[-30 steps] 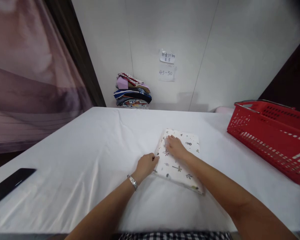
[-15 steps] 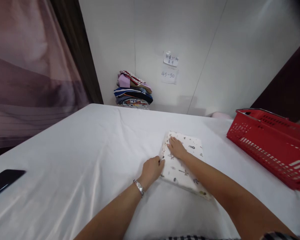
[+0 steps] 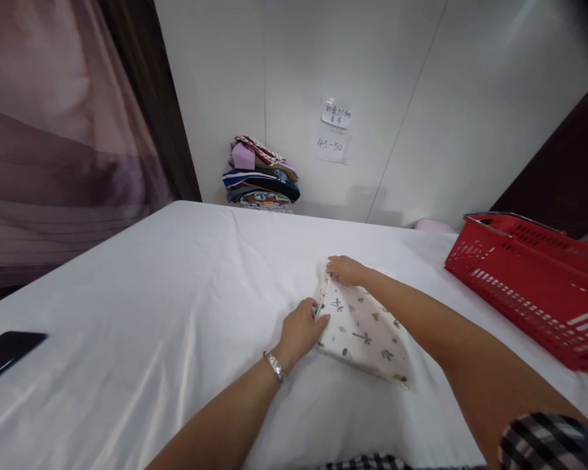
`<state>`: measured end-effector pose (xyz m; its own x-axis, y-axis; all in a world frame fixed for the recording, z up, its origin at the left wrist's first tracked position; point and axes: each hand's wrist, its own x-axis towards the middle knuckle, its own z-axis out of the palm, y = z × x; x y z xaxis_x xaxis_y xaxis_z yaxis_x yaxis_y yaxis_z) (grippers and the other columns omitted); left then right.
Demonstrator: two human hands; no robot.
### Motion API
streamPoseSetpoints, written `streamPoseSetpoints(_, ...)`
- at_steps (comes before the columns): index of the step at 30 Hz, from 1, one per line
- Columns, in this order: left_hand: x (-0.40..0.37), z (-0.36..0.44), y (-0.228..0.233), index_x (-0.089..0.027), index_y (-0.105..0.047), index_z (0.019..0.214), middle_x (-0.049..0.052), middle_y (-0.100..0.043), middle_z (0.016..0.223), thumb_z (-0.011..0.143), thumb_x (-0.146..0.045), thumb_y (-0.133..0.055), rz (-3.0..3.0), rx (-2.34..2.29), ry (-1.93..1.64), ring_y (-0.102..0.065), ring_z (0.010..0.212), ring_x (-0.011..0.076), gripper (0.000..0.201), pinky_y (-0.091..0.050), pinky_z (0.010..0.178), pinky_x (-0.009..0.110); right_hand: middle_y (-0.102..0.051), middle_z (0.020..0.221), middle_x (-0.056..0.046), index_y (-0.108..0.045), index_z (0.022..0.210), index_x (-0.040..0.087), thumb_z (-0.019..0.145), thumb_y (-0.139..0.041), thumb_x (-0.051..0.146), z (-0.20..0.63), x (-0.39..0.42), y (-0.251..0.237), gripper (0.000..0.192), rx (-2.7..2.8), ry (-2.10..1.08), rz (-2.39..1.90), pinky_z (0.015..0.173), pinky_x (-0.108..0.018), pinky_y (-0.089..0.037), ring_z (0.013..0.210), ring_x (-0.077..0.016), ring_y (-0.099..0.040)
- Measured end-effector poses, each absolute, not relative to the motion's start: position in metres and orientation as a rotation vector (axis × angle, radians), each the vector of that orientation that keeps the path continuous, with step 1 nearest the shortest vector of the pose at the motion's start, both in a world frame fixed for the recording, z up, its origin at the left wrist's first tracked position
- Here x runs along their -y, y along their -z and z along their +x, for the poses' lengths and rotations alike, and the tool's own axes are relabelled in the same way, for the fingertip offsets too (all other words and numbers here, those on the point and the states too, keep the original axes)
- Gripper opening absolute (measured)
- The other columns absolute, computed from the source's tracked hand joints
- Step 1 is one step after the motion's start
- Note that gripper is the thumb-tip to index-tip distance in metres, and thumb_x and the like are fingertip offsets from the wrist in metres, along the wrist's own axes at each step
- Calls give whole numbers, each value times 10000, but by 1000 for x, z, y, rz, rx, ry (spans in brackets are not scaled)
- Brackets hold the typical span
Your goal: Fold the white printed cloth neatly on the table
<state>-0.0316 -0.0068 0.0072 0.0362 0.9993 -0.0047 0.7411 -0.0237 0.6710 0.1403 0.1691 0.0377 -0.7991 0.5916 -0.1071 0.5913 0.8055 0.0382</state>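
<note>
The head view was the only one. One red basket point(image 3: 529, 287) stood at the right side of the desk point(image 3: 151, 313), tilted a little in the picture; through its slotted walls nothing inside could be made out, and its floor was hidden by the near wall.

One folded printed cloth point(image 3: 360, 329), white with small dark and coloured motifs, lay near the middle of the desk on the white cover. Two hands worked on it. The left hand point(image 3: 301, 329), a metal watch band point(image 3: 274, 367) on its wrist, lay at the cloth's left edge; its grip was pressed together, the fingertips pinching that edge and holding it a little off the cover. The right hand point(image 3: 345, 269) reached to the far left corner of the cloth, palm down, fingers curled over the corner; whether that grip pinched the fabric or only pressed on it could not be told. The right forearm crossed over the far side of the cloth.

One stack of folded clothes point(image 3: 261, 175) stood against the wall beyond the desk. Two paper notes point(image 3: 334, 129) were stuck on the wall, one above the other. One dark flat object point(image 3: 4, 349) lay at the left edge of the desk.
</note>
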Motion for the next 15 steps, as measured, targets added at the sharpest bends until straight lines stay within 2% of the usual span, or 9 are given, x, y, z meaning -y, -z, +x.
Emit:
streamPoseSetpoints(7, 6, -31, -8, -219, -532, 968, 2, -602, 848, 816, -420, -515, 1801, -1741, -684, -549, 714, 152, 253, -366, 618, 260, -638, 1107, -95, -643, 910, 179, 679, -512, 2, 139, -165, -46, 319, -2864, -28, 975, 972, -350, -337, 1272, -242, -405)
streamPoseSetpoints(11, 6, -31, -5, -226, -548, 1011, 3, -603, 865, 821, -445, -508, 1807, -1726, -710, -551, 738, 156, 293, -369, 625, 260, -653, 1028, -86, -628, 845, 184, 665, -510, -1, 140, -170, -45, 284, -2851, -20, 956, 956, -330, -325, 1261, -230, -410)
streamPoseSetpoints(15, 5, -31, -4, -221, -553, 1081, 22, -616, 935, 820, -448, -510, 1792, -1731, -699, -567, 791, 166, 349, -378, 650, 260, -644, 1003, -86, -637, 905, 184, 672, -530, 42, 141, -172, -44, 293, -2875, -60, 904, 929, -332, -320, 1105, -224, -513)
